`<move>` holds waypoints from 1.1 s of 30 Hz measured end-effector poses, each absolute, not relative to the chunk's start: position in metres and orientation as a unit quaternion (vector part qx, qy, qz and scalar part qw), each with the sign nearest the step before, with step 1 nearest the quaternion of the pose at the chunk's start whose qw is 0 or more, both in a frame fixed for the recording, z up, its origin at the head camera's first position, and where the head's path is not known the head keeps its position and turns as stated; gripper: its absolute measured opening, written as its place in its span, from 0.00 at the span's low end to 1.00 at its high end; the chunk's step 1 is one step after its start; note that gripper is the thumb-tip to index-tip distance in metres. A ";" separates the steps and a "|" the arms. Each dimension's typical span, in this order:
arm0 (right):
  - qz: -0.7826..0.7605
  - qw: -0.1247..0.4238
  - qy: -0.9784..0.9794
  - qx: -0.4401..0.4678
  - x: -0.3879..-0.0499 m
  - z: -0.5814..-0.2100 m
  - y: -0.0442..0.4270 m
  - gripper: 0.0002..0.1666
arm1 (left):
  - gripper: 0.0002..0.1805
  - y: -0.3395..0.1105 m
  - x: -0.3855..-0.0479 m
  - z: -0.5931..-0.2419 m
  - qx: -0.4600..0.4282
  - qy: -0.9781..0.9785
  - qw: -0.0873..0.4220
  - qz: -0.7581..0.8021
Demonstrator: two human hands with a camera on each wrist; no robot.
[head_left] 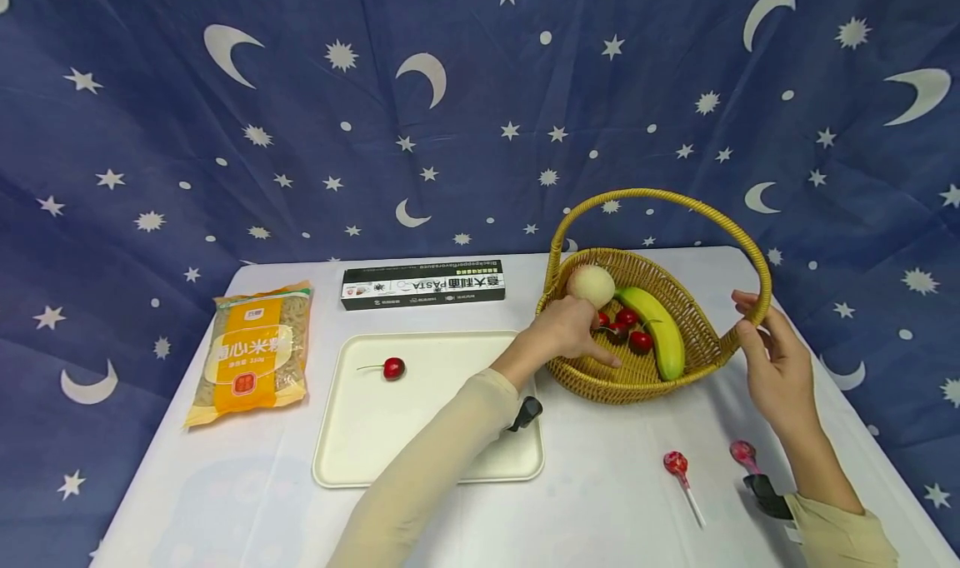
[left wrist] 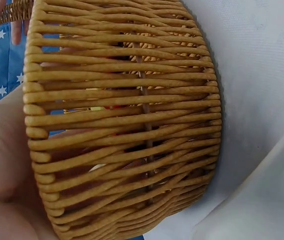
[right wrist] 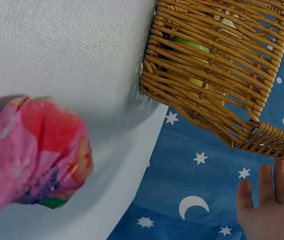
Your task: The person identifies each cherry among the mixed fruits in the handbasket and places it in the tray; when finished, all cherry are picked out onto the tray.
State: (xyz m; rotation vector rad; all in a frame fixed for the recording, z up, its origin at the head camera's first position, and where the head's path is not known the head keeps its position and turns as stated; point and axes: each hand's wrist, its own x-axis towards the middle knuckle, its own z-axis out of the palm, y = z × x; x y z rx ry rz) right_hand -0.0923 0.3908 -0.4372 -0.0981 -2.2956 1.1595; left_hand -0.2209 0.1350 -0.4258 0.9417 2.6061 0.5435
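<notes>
Plainly, the wicker basket (head_left: pixel 622 392) sits on the desk (head_left: pixel 600 485), right of centre in the head view, holding a banana (head_left: pixel 670 343), cherries (head_left: pixel 640 342) and a round pale fruit (head_left: pixel 592 286). The right hand (head_left: pixel 780 368) holds its handle (head_left: pixel 645 193) between thumb and fingers. The left hand (head_left: pixel 572 328) reaches inside beside the round pale fruit; its grip, partly hidden, could be spread or pinching: I cannot tell.

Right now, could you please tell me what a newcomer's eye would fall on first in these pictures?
Most likely the basket at the far right of the table, with the left hand inside it near cherries and a banana, and the right hand at its handle. The starry blue backdrop behind might come next. In the right wrist view, a pink lollipop looms large at lower left.
</notes>
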 end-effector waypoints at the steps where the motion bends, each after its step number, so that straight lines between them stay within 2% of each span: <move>1: 0.434 0.281 -0.855 -0.036 -0.092 -0.437 0.391 0.24 | 0.28 0.136 -0.221 -0.425 0.332 0.910 0.163 0.188; 4: 0.438 0.283 -0.853 -0.030 -0.092 -0.438 0.393 0.24 | 0.28 0.139 -0.220 -0.424 0.333 0.910 0.173 0.178; 9: 0.436 0.281 -0.854 -0.030 -0.092 -0.438 0.392 0.24 | 0.22 0.141 -0.218 -0.425 0.334 0.910 0.183 0.161; 15: 0.432 0.282 -0.856 -0.026 -0.091 -0.437 0.390 0.23 | 0.21 0.141 -0.218 -0.426 0.337 0.911 0.181 0.157; 33: 0.438 0.286 -0.852 -0.026 -0.092 -0.437 0.391 0.23 | 0.17 0.131 -0.201 -0.409 0.350 0.878 0.078 0.316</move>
